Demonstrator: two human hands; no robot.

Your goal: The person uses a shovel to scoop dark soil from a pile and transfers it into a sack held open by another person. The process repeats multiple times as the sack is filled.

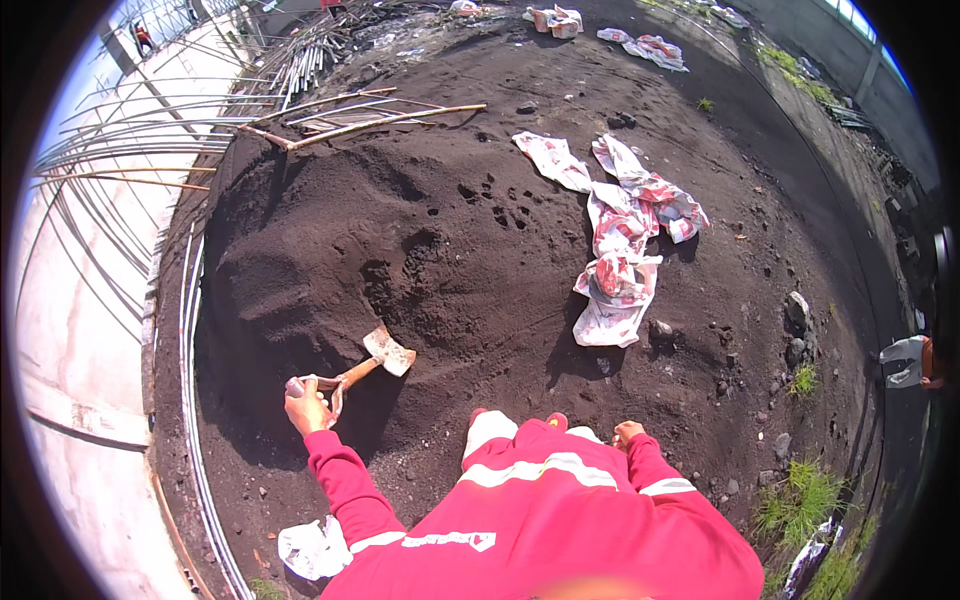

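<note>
So closest in there's the red jacket with pale bands across it, and a crumpled white bag on the ground just beside the left sleeve. Hands-wise, the left hand is wrapped around the grip of a short shovel, out in front and to the left of the body. The right hand is kinda curled at the right side, and I honestly can't tell if there's anything in it. The shovel's pale, worn blade points away and to the right, over dark sand; can't tell whether it's touching. Off to the right, green grass pokes up near some rocks. Past the blade, a bunch of red-and-white sacks lie flattened and rumpled on the sand. Further up there's a wooden frame, with long bent rods sticking out left over a pale slab, and a grey wall at far right.
</note>
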